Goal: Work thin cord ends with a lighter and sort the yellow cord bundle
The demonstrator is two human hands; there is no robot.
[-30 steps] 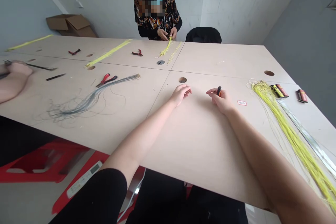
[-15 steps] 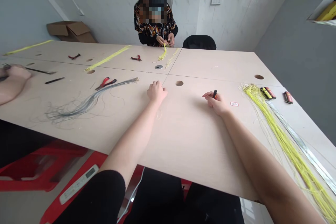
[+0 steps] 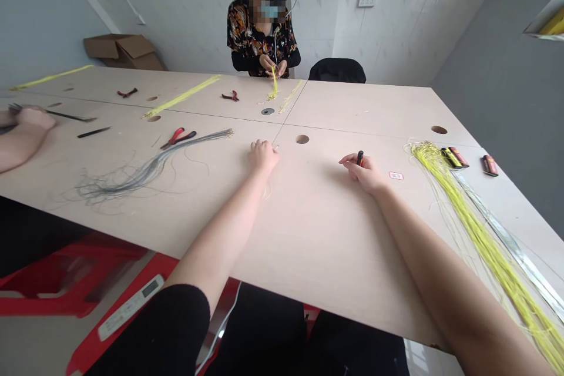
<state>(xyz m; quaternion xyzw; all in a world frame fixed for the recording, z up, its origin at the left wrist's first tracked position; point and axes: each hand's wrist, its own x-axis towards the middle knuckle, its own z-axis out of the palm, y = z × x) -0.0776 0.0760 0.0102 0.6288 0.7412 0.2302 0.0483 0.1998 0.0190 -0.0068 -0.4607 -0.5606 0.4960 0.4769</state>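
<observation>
My left hand point(image 3: 263, 156) rests on the table with its fingers curled closed; a tiny pale thing shows at the fingertips, too small to name. Beside its wrist, a thin pale wire point(image 3: 267, 191) pokes out. My right hand point(image 3: 363, 171) is closed around a slim tool with a black and orange handle point(image 3: 360, 158); its working end is hidden. Just right of that hand lies a small red-edged label point(image 3: 396, 175). Left of my left hand is a bundle of grey wires point(image 3: 154, 167), with red and black pliers point(image 3: 177, 138) behind it.
Yellow wires point(image 3: 471, 223) stretch along the right side beside batteries point(image 3: 456, 157) and a silvery strip point(image 3: 506, 241). A co-worker point(image 3: 264, 35) across the table point(image 3: 308, 235) handles yellow wires. At the left edge, another person's hand point(image 3: 35, 117) holds a dark thin tool. A round hole point(image 3: 302, 139) lies between my hands.
My view has shifted slightly. The co-worker opposite has turned their head, and their hands have moved on the yellow wires. Both my hands stay almost where they were.
</observation>
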